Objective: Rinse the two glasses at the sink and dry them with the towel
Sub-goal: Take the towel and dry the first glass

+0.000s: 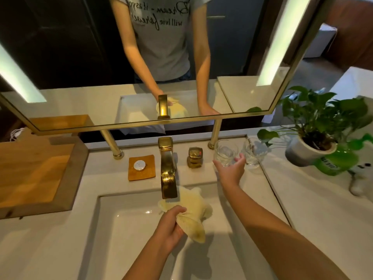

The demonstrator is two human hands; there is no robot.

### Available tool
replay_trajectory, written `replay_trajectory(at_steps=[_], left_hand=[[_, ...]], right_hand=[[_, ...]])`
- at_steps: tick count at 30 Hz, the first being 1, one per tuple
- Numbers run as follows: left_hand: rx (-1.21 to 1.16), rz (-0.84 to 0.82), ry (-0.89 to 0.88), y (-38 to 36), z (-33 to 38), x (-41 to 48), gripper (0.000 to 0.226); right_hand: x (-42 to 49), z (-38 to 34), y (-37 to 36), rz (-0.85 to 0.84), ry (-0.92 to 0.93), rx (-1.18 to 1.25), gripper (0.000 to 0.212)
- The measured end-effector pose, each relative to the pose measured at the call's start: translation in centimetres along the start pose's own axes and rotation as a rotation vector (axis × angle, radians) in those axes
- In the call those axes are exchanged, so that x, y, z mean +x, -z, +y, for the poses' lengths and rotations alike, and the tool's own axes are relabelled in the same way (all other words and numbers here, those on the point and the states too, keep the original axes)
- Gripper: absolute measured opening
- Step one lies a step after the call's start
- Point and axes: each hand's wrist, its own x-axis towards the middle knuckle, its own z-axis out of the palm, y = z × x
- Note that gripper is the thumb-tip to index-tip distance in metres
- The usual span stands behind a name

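The right arm is stretched from the lower right of the frame up toward the right of centre, with the right hand [230, 168] raised at the base of the nearer glass [225, 151]. Thumb and fingers are spread wide to either side of that glass. Whether it is actually touched cannot be told. The left arm is brought in from the bottom centre, and the left hand [170, 225] is held over the sink [125, 229], fingers curled round a bunched pale yellow towel [193, 215] just below the gold faucet [167, 172].

Both glasses are clear and are set upright on the white counter [252, 188], right of centre. The second glass [252, 153] is placed just beside the first, on its right, near a potted plant [310, 152].
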Motion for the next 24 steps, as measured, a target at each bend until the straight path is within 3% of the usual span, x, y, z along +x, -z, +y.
replay_trajectory(at_steps=[3,6,11,15,20,22,24], left_hand=[[0.021,-0.005,0.006,-0.4,0.2,0.1,0.012],[0.052,-0.003,-0.006,0.0,0.4,0.3,0.015],[0.098,0.007,-0.061,1.3,0.4,0.6,0.034],[0.079,-0.009,-0.084,2.9,0.6,-0.5,0.026],[0.104,-0.001,-0.131,4.3,0.2,-1.8,0.025],[0.167,0.01,-0.153,4.3,-0.1,-2.5,0.027],[0.259,0.016,-0.179,4.3,-0.5,-3.1,0.034]], right_hand=[[1.0,-0.4,-0.9,0.053,0.008,-0.056,0.099],[1.5,-0.9,-1.3,0.061,-0.005,-0.157,0.088],[0.2,-0.8,0.3,0.026,0.094,-0.17,0.076],[-2.9,-0.5,4.5,-0.291,0.277,-0.043,0.073],[-5.6,-1.2,8.9,-0.677,0.432,-0.304,0.065],[-6.6,-2.3,9.9,-0.846,0.54,-0.57,0.065],[-7.1,-3.5,10.1,-0.92,0.774,-1.027,0.074]])
